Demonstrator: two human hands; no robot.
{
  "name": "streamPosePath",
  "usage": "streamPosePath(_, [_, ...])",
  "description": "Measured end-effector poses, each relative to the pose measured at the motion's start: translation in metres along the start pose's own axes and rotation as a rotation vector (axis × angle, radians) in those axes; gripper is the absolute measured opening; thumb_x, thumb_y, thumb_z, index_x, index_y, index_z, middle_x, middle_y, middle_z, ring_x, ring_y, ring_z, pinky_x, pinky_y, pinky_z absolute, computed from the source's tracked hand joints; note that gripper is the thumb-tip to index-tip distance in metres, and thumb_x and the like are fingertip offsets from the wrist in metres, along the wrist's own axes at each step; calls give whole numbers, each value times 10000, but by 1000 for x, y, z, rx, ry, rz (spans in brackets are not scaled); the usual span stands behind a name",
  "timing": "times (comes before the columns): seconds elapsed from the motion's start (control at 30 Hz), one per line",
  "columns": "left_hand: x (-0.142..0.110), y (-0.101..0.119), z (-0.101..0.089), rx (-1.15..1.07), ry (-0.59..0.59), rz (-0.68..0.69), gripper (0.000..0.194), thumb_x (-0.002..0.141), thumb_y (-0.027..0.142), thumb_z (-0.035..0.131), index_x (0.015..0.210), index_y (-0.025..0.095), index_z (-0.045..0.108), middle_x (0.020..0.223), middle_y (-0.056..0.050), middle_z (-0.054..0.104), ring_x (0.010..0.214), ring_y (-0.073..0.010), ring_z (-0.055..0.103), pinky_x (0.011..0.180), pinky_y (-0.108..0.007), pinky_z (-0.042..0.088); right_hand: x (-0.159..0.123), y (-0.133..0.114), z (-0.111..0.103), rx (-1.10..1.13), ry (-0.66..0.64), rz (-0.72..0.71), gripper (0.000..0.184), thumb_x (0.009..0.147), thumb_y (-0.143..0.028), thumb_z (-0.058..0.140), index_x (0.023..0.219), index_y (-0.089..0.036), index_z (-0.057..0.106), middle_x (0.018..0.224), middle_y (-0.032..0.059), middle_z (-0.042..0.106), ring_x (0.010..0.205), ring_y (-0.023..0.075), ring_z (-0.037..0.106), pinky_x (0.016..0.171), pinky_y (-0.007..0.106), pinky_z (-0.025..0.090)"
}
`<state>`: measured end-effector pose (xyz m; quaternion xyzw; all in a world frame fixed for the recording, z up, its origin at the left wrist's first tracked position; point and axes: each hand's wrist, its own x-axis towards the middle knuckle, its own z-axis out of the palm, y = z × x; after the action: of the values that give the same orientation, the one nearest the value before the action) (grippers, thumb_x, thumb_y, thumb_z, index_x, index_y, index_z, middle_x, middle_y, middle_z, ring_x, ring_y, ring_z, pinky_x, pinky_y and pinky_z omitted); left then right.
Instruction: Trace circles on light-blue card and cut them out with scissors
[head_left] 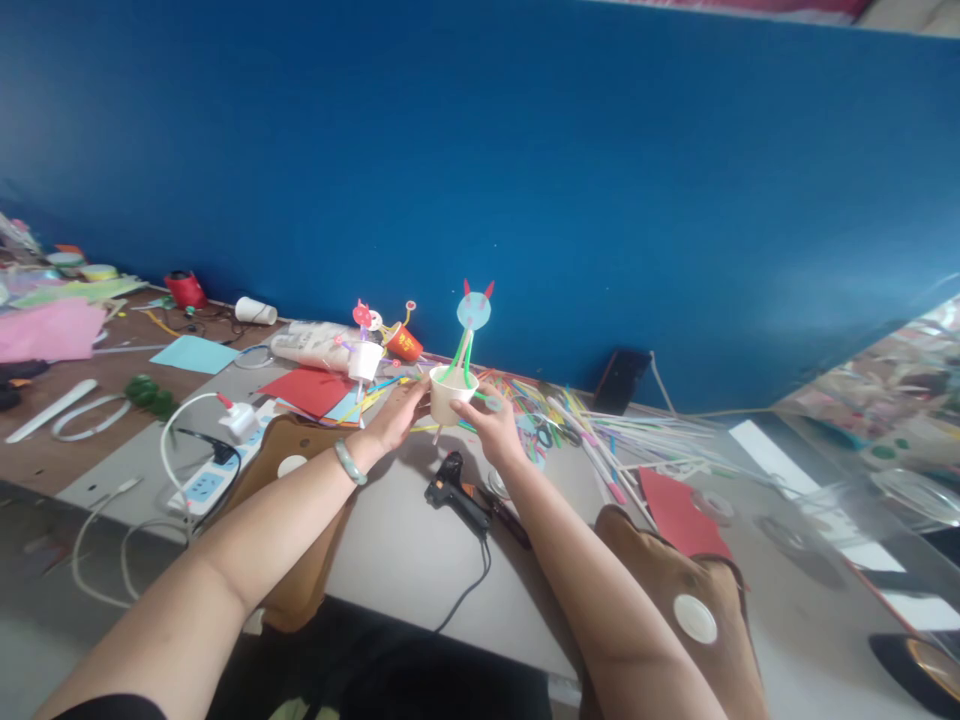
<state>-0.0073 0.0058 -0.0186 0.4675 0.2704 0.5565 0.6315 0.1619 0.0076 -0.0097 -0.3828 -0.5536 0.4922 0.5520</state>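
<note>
Between both hands, a white paper cup [453, 398] is held up above the table. Green pipe cleaners [469, 362] and a pale stick rise out of it to a light blue paper disc [474, 311] with two red horn shapes on top. My left hand [397, 415] grips the cup's left side, a bracelet on its wrist. On the other side, my right hand [491, 420] holds the cup with its thumb across the front. Below the cup a black glue gun [459, 497] lies on the table, its cord trailing toward the front edge.
A similar cup figure [365, 360] and a red cup [405, 343] stand left, near red paper [309, 391]. A power strip [217, 470] with cords lies at left. Pipe cleaners [600, 425] spread along the blue wall [480, 150], where a phone [622, 380] leans.
</note>
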Motion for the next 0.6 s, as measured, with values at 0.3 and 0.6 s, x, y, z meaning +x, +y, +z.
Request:
streamPosePath(0.3, [2,1,-1,-50,97,67,413,808,518,747,996,150,753,1035,-123,763,1048,-291,695,948,-431,519,-1,-1,-1,-1,-6,-37,417,630,-425,884,925,-209,684,881,29,725,805,202,656,750,340,537])
streamPosePath(0.6, [3,8,-1,-102,156,-9,316,725,414,815,843,132,733,933,-111,766,1010,-277,702,935,-406,520,-1,3,0,-29,-23,-42,443,635,-447,870,963,-223,676,932,39,732,836,217,668,785,358,541])
